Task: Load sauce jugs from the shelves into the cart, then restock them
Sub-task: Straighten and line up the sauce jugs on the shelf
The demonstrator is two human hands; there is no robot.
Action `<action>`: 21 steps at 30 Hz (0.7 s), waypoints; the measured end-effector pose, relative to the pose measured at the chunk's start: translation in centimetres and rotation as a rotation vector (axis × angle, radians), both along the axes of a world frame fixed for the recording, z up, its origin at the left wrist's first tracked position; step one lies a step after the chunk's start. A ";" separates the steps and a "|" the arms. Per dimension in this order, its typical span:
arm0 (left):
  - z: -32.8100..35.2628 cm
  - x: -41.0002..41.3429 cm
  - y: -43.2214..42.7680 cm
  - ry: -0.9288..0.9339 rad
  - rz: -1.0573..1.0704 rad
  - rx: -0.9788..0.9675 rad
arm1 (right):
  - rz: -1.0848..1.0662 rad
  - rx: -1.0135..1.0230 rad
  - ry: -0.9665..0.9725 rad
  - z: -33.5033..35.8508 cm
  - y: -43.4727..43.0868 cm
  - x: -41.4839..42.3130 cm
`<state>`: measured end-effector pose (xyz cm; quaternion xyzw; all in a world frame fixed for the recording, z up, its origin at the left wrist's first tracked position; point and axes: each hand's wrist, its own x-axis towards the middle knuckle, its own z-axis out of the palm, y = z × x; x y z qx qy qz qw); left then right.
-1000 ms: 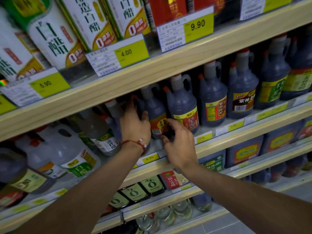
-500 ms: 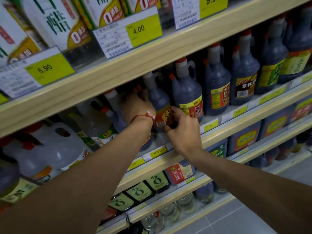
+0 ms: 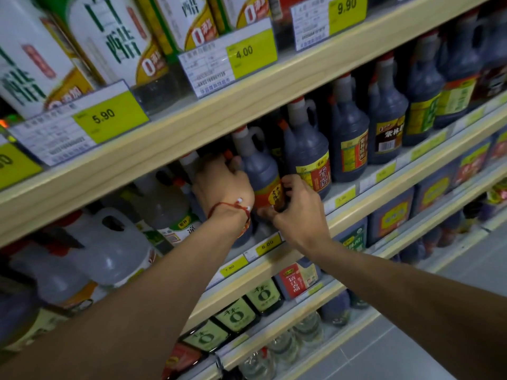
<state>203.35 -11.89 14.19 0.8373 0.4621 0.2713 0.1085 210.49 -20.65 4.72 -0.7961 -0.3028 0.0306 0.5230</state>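
Both of your hands are on one dark sauce jug (image 3: pixel 260 174), the one with the orange label that stands at the front of the middle shelf (image 3: pixel 356 215), just left of a jug with a yellow and red label (image 3: pixel 307 154). Your left hand (image 3: pixel 223 187) curls around its left shoulder, up by the neck, fingers closed against the body; your right hand (image 3: pixel 297 212) pinches the lower right edge at the label, thumb and fingers bent onto it. The jug stands upright on the shelf, so you look to be in the loading step, taking a grip before the lift. No cart shows in view. The next move calls for drawing the jug straight out under the upper shelf board (image 3: pixel 247 111) without knocking its neighbour, then supporting the base, since a full jug will likely be heavy. Compared with a second ago, your hands have closed in from open reaching to firm contact, and your view has come nearer to the shelf.
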 end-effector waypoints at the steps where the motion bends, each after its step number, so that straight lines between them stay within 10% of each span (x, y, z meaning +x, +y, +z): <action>1: -0.1 0.3 0.3 -0.080 0.035 0.052 | 0.009 -0.011 -0.007 0.0 0.0 0.0; 21: -0.8 0.5 -2.1 -0.200 0.105 -0.056 | 0.056 -0.069 -0.017 0.6 -1.3 0.4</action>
